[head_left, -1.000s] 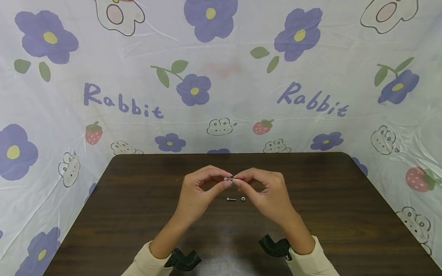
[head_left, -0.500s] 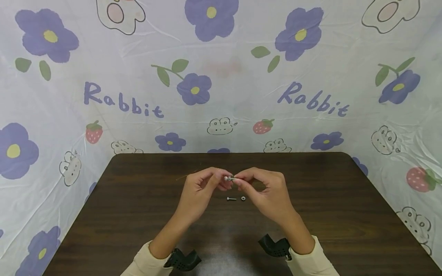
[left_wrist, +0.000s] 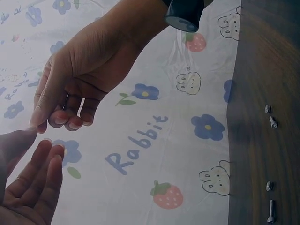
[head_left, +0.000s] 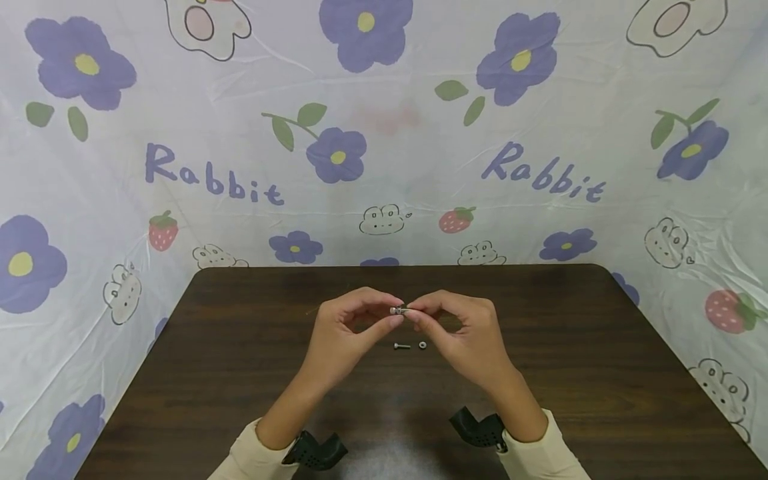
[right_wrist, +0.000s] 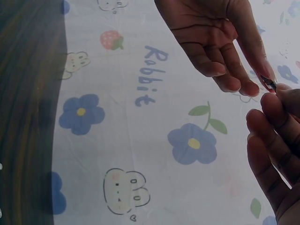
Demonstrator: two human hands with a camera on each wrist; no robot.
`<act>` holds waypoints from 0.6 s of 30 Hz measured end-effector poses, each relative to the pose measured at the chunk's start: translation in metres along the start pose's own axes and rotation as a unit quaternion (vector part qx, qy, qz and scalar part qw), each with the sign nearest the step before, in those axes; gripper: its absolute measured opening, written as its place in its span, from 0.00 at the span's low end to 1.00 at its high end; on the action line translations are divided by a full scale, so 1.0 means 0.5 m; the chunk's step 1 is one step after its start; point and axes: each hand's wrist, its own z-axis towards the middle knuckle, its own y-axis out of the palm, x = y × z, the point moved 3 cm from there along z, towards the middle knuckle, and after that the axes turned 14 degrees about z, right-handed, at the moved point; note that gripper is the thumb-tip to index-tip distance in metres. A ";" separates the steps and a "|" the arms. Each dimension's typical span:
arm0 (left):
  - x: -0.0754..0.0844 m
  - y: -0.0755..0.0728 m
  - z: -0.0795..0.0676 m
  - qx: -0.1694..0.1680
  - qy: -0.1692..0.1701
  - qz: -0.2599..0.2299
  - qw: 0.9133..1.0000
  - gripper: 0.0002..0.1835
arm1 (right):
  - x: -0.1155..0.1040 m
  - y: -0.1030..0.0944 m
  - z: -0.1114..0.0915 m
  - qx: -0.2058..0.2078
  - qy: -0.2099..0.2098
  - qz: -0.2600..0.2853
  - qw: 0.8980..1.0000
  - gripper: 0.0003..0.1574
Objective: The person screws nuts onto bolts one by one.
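A small silver bolt, with what looks like a nut on it, is held level above the table between both hands. My left hand pinches its left end between thumb and forefinger. From the other side my right hand grips the right end with thumb and fingertips, hiding much of the shank. In the right wrist view the bolt shows dark and shiny where the fingertips meet. On the table below lie a loose bolt and a nut.
The left wrist view shows two pairs on the dark wooden table: a bolt by a nut, and another bolt by another nut. A flowered cloth hangs behind the table.
Half a second ago the left thumb was lifted back from the bolt, showing more of it; now thumb and forefinger pinch it again. The right hand has stayed in place.
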 end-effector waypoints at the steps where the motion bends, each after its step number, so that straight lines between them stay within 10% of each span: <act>1: 0.000 0.000 0.001 -0.001 0.002 0.001 1.000 0.11 | -0.001 0.000 0.000 0.000 0.001 -0.001 1.000 0.11; 18: -0.001 0.008 -0.004 -0.013 -0.033 -0.011 0.999 0.05 | -0.002 0.001 0.001 -0.002 0.004 0.000 1.000 0.08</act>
